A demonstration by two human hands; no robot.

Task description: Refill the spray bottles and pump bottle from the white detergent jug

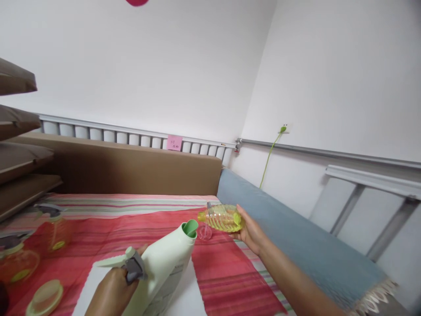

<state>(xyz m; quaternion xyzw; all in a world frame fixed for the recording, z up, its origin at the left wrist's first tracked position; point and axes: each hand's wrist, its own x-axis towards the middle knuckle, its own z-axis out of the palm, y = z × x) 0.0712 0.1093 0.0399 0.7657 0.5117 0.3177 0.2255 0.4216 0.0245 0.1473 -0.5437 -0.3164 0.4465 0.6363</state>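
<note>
My left hand (110, 293) is closed round a pale green and grey spray trigger (126, 263), pressed against the side of a large pale green bottle (162, 270). That bottle leans to the right with its open mouth (190, 228) uncovered. My right hand (251, 233) grips a small clear yellow ribbed bottle (221, 218), held on its side. Its neck points left, just above and to the right of the green bottle's mouth. A small clear pink piece (204, 233) lies on the cloth below the yellow bottle.
A red striped cloth (230, 281) covers the surface, with a white sheet (194, 298) under the green bottle. Two amber spray bottles (55, 230) (16, 263) and a round lid (44, 297) sit at the left. Cardboard shelves (19, 153), a cardboard panel (131, 169) and a blue cloth (296, 237) border it.
</note>
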